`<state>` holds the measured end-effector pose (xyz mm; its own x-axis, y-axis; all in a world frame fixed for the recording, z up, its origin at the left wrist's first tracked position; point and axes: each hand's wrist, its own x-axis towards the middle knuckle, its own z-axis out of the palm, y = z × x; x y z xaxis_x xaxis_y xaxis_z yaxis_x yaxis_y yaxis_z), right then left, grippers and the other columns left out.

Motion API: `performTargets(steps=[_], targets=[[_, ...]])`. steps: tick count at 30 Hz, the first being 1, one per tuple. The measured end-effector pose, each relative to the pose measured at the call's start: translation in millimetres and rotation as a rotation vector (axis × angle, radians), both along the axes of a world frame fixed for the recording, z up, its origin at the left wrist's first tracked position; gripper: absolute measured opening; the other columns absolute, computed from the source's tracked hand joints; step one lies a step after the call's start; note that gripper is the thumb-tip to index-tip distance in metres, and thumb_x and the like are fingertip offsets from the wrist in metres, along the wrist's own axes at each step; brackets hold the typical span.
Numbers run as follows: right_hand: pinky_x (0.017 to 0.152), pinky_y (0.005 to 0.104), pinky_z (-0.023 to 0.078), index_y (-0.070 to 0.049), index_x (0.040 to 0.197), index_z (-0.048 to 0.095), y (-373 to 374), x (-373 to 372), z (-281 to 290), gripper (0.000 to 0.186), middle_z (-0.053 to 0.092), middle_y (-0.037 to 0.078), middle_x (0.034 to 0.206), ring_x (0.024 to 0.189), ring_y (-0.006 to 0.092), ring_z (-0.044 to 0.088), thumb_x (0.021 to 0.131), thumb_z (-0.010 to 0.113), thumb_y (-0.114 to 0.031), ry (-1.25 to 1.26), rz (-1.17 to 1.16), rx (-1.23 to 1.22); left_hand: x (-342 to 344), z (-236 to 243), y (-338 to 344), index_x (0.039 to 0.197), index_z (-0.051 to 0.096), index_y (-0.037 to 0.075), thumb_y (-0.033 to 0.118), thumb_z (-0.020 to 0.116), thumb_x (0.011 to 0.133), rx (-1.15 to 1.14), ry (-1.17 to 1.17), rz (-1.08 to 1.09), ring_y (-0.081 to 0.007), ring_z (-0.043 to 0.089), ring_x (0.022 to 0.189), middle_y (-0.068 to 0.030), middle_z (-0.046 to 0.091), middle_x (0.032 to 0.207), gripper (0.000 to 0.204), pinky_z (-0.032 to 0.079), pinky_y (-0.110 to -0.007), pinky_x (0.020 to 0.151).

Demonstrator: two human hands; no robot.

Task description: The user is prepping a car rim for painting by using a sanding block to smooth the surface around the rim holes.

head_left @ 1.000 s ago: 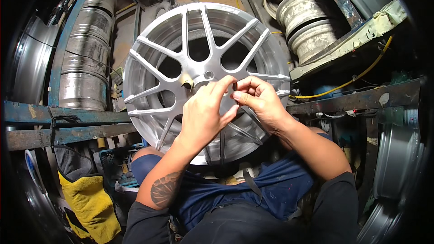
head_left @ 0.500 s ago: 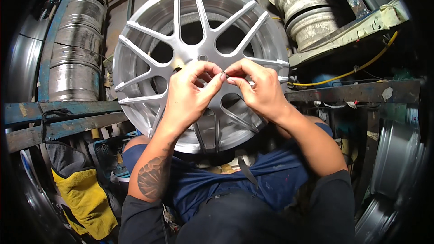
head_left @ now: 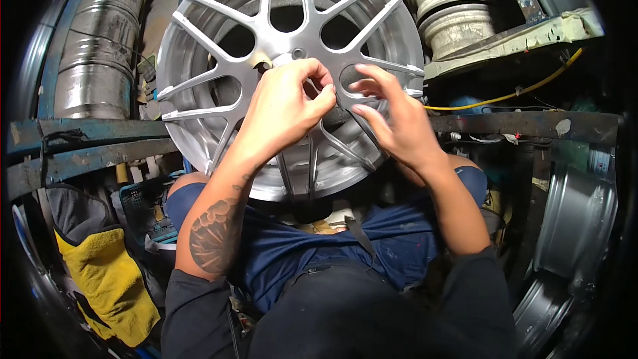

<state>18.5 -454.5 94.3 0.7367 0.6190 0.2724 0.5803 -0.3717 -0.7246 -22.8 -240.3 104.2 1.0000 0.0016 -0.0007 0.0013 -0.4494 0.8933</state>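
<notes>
A large silver alloy wheel rim [head_left: 286, 36] with paired spokes lies face up in front of me, over my knees. Above its centre, my left hand [head_left: 286, 103] is closed in a pinch, thumb against forefinger. Whatever sits in that pinch is too small to name; a dark bit shows by the fingertips. My right hand [head_left: 402, 116] is apart from the left, over the right-hand spokes, fingers spread and slightly blurred, with nothing visible in them. A small pale tab [head_left: 256, 61] with a dark edge shows on the rim beside my left hand.
Shiny rims [head_left: 93, 93] are stacked at the left, behind a worn blue metal rail [head_left: 100, 131]. Whitish rims [head_left: 458, 26] stand at the far right, near a yellow hose [head_left: 566, 66]. A yellow and grey cloth [head_left: 106, 279] hangs beside a blue basket [head_left: 143, 206]. Grey rims [head_left: 578, 219] stand lower right.
My right hand has come away from my left and opened, moving rightward. The left keeps its pinch. The whole view has shifted, so the rim sits higher in the picture.
</notes>
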Motion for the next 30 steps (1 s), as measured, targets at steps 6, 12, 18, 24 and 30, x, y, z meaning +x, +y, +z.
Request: performTargets(steps=[6, 12, 18, 24, 30], targets=[[0.071, 0.0321, 0.054, -0.001, 0.086, 0.068, -109.2, -95.2, 61.8, 0.005, 0.071, 0.009, 0.081, 0.076, 0.0202, 0.07, 0.087, 0.069, -0.006, 0.519, 0.04, -0.405, -4.0, 10.4, 26.7, 0.085, 0.068, 0.002, 0.017, 0.068, 0.082, -0.062, -0.073, 0.209, -0.0185, 0.07, 0.067, -0.0093, 0.07, 0.075, 0.015, 0.054, -0.03, 0.065], [0.073, 0.0339, 0.053, -0.004, 0.097, 0.07, -207.5, -275.5, 34.1, 0.022, 0.074, 0.007, 0.089, 0.081, 0.021, 0.071, 0.08, 0.072, -0.018, 1.29, 0.302, -1.049, -7.6, 22.9, 40.1, 0.092, 0.068, 0.003, 0.018, 0.07, 0.088, -0.001, -0.149, 0.225, -0.0035, 0.053, 0.06, -0.0006, 0.066, 0.069, 0.016, 0.042, -0.023, 0.057], [0.065, 0.0339, 0.044, -0.001, 0.095, 0.062, -251.1, -366.1, -23.6, 0.037, 0.059, 0.003, 0.073, 0.067, 0.0164, 0.053, 0.073, 0.081, -0.024, 1.561, -0.118, -0.58, -8.0, 17.5, 35.3, 0.092, 0.068, 0.003, 0.017, 0.07, 0.088, -0.017, -0.199, 0.187, -0.0037, 0.055, 0.063, -0.0005, 0.066, 0.072, 0.015, 0.044, -0.022, 0.059], [0.068, 0.0396, 0.044, -0.002, 0.089, 0.054, -212.9, -346.8, -4.4, 0.027, 0.06, 0.016, 0.079, 0.075, 0.0344, 0.059, 0.081, 0.071, -0.021, 1.099, -0.21, -0.681, -14.1, 25.5, 40.4, 0.092, 0.068, 0.003, 0.017, 0.07, 0.087, -0.032, -0.164, 0.22, -0.0037, 0.054, 0.063, 0.0001, 0.066, 0.073, 0.015, 0.043, -0.022, 0.059], [0.069, 0.045, 0.046, -0.004, 0.078, 0.054, -216.1, -369.4, -31.1, 0.026, 0.059, 0.021, 0.075, 0.08, 0.0427, 0.061, 0.084, 0.064, -0.028, 1.071, -0.348, -0.874, -14.7, 23.6, 43.8, 0.092, 0.068, 0.002, 0.014, 0.069, 0.088, -0.036, -0.209, 0.202, -0.0038, 0.057, 0.065, -0.0001, 0.066, 0.073, 0.013, 0.045, -0.022, 0.059]])
